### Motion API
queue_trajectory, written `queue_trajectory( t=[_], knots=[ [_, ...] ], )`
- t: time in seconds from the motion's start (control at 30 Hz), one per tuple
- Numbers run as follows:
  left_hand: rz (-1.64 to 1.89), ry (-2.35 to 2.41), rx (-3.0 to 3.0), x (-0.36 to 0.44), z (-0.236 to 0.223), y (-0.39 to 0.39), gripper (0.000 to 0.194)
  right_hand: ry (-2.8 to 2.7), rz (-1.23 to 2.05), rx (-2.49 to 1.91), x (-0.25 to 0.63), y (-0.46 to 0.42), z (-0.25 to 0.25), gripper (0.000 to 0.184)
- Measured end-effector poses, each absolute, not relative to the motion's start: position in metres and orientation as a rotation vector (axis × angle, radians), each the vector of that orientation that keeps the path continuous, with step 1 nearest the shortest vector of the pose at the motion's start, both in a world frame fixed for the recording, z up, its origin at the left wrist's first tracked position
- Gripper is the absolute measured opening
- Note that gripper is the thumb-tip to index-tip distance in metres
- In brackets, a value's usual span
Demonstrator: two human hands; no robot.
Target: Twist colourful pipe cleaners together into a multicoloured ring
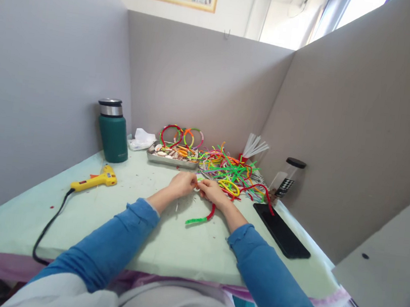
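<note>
Over the middle of the table my left hand (183, 184) and my right hand (213, 193) meet, fingertips pinched together. Between them is a thin strip with orange and whitish bits showing, mostly hidden by the fingers. A fuzzy pipe cleaner (196, 220), green at its free end and red above, curves out below my right hand; its upper part goes behind that hand. It seems to be the piece that both hands pinch. Just beyond my right hand lies a heap of coloured pipe cleaners (235, 169), with a yellow coil (231, 187) nearest.
A metal tray (174, 161) holds shells, with pipe-cleaner rings (172, 135) behind it. At left are a green bottle (112, 134) and a yellow glue gun (97, 180) with its cord. White sticks (254, 145), a clear jar (287, 178) and a black phone (281, 232) are at right.
</note>
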State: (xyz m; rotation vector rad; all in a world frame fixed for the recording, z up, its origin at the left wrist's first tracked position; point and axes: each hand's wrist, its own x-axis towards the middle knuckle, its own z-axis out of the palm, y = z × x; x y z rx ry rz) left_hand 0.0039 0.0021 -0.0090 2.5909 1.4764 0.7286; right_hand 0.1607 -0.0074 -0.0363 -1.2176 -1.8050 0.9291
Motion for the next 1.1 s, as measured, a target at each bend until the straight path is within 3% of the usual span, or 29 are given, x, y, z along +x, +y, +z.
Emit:
queue_trajectory(
  t=[1.1],
  knots=[
    [0.628,1.647,2.697,0.006,-0.007,-0.007,0.019,-1.809,0.941,-1.215,0.16,-0.009,-0.034,0.027]
  ],
)
